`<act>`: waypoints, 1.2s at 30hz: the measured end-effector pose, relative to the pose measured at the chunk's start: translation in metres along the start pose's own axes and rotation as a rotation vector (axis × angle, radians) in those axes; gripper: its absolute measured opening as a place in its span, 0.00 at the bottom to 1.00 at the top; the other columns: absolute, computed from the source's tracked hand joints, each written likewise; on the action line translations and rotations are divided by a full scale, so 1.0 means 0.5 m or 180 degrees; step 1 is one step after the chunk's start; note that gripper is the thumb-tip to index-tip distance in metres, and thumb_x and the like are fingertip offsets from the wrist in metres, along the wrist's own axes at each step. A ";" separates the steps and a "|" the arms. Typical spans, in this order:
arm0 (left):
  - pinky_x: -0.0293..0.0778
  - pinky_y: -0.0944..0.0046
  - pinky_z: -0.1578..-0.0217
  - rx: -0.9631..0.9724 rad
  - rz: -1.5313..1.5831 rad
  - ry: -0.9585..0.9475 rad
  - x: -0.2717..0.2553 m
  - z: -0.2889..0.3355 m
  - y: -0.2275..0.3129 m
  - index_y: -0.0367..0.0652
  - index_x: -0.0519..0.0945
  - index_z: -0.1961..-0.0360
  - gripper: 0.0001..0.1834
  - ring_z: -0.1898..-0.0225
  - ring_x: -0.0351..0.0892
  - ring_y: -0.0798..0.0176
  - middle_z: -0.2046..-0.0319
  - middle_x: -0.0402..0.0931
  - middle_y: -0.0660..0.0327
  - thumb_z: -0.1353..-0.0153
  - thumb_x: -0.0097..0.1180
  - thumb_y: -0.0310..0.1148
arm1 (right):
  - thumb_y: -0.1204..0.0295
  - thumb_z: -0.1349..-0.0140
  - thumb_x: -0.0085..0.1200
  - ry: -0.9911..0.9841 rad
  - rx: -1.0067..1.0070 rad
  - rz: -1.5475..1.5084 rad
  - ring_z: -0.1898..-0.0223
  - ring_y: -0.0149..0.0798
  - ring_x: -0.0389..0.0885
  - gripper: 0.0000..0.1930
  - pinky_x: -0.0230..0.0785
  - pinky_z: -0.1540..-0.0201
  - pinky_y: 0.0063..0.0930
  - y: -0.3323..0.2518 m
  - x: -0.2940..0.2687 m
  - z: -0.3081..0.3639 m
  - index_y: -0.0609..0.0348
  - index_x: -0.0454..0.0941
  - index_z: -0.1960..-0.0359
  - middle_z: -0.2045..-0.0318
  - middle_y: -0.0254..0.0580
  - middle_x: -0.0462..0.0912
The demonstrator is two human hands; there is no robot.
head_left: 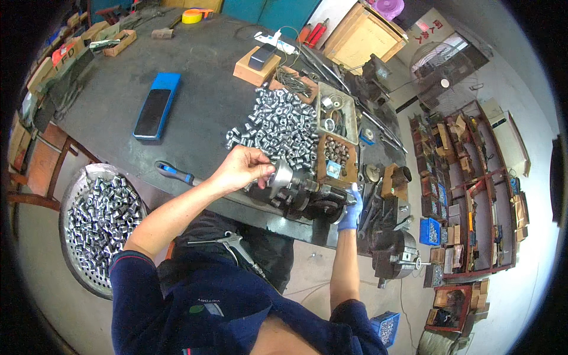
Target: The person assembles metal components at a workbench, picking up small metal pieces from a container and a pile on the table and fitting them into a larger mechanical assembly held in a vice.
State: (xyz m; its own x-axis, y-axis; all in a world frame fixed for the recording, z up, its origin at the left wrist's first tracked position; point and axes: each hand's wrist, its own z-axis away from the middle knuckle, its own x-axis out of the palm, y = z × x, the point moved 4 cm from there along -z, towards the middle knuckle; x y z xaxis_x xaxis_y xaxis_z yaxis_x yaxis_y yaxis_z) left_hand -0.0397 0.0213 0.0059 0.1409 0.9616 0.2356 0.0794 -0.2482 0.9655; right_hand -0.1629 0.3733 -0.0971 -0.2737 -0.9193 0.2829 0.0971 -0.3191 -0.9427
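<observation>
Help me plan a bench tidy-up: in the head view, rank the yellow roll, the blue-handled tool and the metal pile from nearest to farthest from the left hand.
From the left hand:
1. Metal pile: just beyond it, toward the right.
2. Blue-handled tool: to its left, by the bench's front edge.
3. Yellow roll: far side of the bench.

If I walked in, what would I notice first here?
Probably the heap of shiny metal fittings on the dark table, at upper centre. Similar pieces fill a round tray at lower left. At the table's near edge, a bare left hand and blue-gloved right hand are at opposite ends of a dark metal device.
</observation>
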 end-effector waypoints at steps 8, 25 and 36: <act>0.68 0.72 0.85 -0.0282 -0.0385 0.0083 -0.016 0.005 -0.001 0.32 0.74 0.78 0.15 0.85 0.72 0.71 0.84 0.72 0.61 0.42 0.54 0.35 | 0.63 0.39 0.48 -0.0628 -0.0713 -0.1108 0.89 0.20 0.61 0.12 0.50 0.92 0.15 -0.196 0.099 0.085 0.53 0.70 0.78 0.86 0.29 0.70; 0.71 0.72 0.81 -0.0169 0.0059 0.0117 -0.012 0.010 0.027 0.32 0.74 0.69 0.12 0.83 0.74 0.68 0.81 0.74 0.60 0.44 0.55 0.33 | 0.64 0.42 0.51 -0.0230 -0.0695 0.0360 0.84 0.27 0.72 0.11 0.65 0.81 0.20 -0.035 0.015 -0.012 0.55 0.72 0.78 0.83 0.32 0.74; 0.66 0.70 0.82 -0.1301 -0.2504 0.2047 -0.324 0.420 0.091 0.31 0.73 0.77 0.07 0.84 0.70 0.70 0.82 0.73 0.58 0.52 0.57 0.26 | 0.65 0.39 0.48 -0.1144 -0.1307 -0.1223 0.88 0.21 0.59 0.12 0.54 0.89 0.13 -0.204 0.039 0.210 0.56 0.66 0.78 0.86 0.30 0.64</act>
State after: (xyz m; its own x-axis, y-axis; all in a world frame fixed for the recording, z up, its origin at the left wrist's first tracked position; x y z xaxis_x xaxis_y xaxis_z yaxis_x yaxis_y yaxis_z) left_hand 0.1483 -0.1705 -0.0118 -0.3568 0.7450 -0.5636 -0.4286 0.4055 0.8074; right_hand -0.0777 0.3637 0.0232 0.1266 -0.8001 0.5863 -0.3354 -0.5908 -0.7338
